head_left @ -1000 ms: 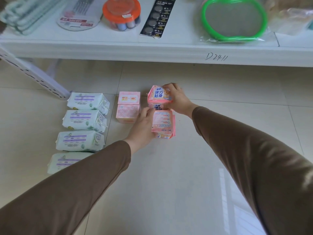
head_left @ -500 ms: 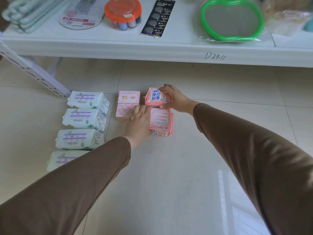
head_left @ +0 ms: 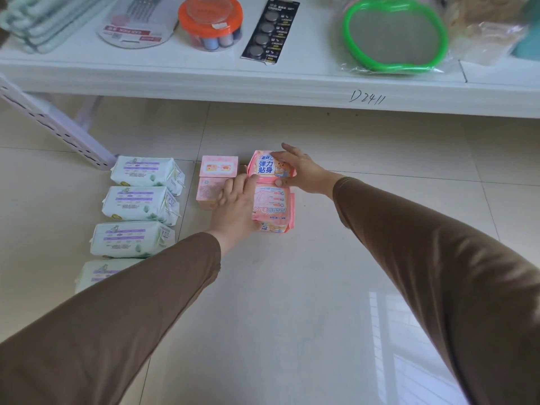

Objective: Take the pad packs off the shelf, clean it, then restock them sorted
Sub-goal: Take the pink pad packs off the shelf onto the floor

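Right hand (head_left: 304, 171) pinches far pink pack (head_left: 267, 166), touching near pink pack (head_left: 271, 209) beyond it. Left hand (head_left: 236, 203), fingers straight, rests against near pink pack's left side.

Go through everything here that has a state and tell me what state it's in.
white pad packs, four sealed, lying flat in a column on the floor
pink boxes, two closed, on the floor
far pink pack, gripped by the right hand
near pink pack, flat on the floor, left hand touching its side
orange-lidded tub, lid on, on the shelf
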`<move>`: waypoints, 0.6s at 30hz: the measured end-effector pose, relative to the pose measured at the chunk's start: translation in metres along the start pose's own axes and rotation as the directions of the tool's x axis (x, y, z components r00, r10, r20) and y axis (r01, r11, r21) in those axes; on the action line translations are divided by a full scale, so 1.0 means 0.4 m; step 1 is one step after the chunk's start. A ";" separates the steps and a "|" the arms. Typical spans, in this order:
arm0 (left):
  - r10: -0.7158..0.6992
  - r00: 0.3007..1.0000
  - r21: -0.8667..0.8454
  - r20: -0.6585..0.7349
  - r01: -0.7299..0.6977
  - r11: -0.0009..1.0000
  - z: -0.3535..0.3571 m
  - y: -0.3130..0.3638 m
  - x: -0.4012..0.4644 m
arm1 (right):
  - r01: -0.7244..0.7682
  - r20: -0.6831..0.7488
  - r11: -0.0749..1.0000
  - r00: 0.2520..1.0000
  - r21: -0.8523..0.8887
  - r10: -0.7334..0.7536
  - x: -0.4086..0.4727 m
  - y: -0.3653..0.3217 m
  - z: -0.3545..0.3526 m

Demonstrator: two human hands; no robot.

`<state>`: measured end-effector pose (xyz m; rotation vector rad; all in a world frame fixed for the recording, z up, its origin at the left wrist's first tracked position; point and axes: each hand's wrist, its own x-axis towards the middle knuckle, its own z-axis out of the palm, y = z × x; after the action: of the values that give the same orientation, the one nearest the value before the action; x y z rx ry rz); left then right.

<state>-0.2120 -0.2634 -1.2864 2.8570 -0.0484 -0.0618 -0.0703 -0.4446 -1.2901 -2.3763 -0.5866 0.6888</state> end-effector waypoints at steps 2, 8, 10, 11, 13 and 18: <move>0.010 1.000 0.003 0.011 -0.010 1.000 -0.006 0.000 -0.001 | -0.001 0.000 1.000 1.000 -0.019 0.001 -0.007 -0.006 -0.006; 0.031 0.996 -0.029 0.084 -0.029 0.999 -0.041 -0.003 0.003 | 0.013 -0.049 0.998 0.999 -0.058 -0.016 -0.047 -0.033 -0.019; 0.041 0.993 -0.041 0.110 -0.037 0.998 -0.074 -0.003 0.002 | 0.009 -0.073 0.998 0.997 -0.069 -0.014 -0.077 -0.050 -0.029; 0.046 0.992 -0.050 0.120 -0.040 0.998 -0.094 -0.002 -0.001 | 0.004 -0.085 0.997 0.996 -0.078 -0.010 -0.096 -0.062 -0.035; 0.059 0.989 -0.059 0.133 -0.051 0.997 -0.141 0.001 -0.012 | -0.011 -0.115 0.995 0.993 -0.096 0.000 -0.144 -0.090 -0.049; 0.080 0.982 -0.091 0.169 -0.065 0.994 -0.310 0.033 -0.068 | -0.052 -0.139 0.992 0.990 -0.113 0.036 -0.308 -0.214 -0.122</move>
<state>-0.2338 -0.2404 -1.1630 2.7544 -0.1808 -0.2895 -0.1566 -0.4698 -1.1606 -2.5279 -0.5302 0.5180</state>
